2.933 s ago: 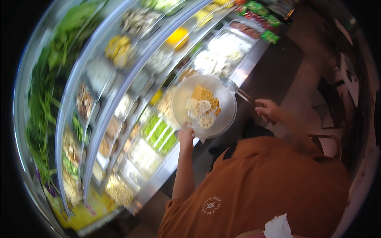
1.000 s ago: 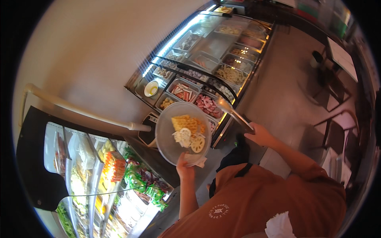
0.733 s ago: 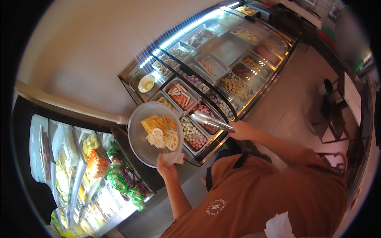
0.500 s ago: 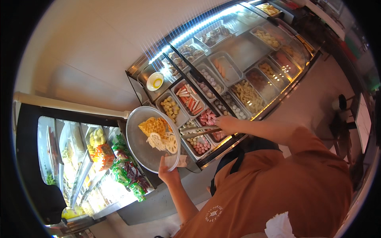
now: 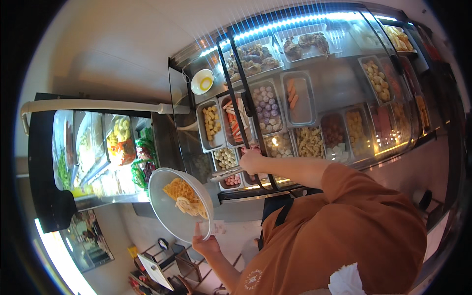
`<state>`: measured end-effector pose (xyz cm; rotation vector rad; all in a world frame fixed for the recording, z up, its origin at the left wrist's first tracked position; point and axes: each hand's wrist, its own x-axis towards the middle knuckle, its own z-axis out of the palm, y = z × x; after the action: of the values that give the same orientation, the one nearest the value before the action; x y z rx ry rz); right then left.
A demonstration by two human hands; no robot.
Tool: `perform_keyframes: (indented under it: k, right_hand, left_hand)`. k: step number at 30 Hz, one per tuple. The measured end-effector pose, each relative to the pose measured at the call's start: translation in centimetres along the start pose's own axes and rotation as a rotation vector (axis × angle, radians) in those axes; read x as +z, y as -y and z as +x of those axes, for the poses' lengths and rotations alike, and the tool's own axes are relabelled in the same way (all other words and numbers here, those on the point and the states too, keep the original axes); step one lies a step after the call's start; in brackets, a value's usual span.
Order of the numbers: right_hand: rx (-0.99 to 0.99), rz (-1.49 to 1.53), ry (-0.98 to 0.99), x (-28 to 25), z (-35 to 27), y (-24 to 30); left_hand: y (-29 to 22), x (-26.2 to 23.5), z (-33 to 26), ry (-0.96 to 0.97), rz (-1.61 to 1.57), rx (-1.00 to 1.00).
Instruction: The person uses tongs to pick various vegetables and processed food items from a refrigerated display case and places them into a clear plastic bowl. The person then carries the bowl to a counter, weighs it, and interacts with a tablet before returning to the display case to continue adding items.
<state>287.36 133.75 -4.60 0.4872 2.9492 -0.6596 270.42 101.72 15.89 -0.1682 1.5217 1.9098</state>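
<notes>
My left hand (image 5: 206, 245) grips the rim of a large translucent bowl (image 5: 161, 212), tilted in front of the counter. A small slip of paper (image 5: 219, 227) sticks out beside its fingers. In the bowl lie a block of yellow noodles (image 5: 178, 191) and pale lotus root slices (image 5: 189, 206). Closed around metal tongs (image 5: 227, 173), my right hand (image 5: 252, 161) is over the front trays. The tongs point left above pink balls (image 5: 231, 183) and pale round balls (image 5: 225, 159). Whether anything sits between their tips cannot be made out.
Under glass stand trays of crab sticks (image 5: 235, 125), yellow cubes (image 5: 211, 123), purplish balls (image 5: 265, 110) and sausages (image 5: 293, 93). Dark frame bars (image 5: 241, 73) cross the case. A white bowl (image 5: 201, 81) sits at its far left. Further left is a lit display (image 5: 103, 152) of vegetables.
The whole view has turned, with the counter now more level. The bowl has moved lower and away from the trays. Both hands keep their hold; the tongs remain over the front trays.
</notes>
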Motion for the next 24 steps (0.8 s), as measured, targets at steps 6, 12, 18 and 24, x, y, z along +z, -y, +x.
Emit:
perform_keyframes:
  k: [6, 12, 18, 24]
  right_hand:
    - [-0.005, 0.197, -0.093, -1.5, -6.6, -7.1]
    - [-0.086, 0.017, -0.126, -2.1, -14.0, -13.5]
    - [-0.057, 0.096, 0.096, -5.2, -23.0, -16.7]
    - [0.043, 0.031, -0.004, -7.2, -28.4, -17.6]
  left_hand:
    - [5.8, 11.7, -6.6, -0.065, -0.027, 0.025]
    - [11.0, 20.9, -9.2, 0.095, 0.137, -0.012]
    - [11.5, 24.0, -6.4, 0.186, 0.101, -0.080]
    - [9.3, 24.0, -2.0, 0.309, 0.122, -0.133]
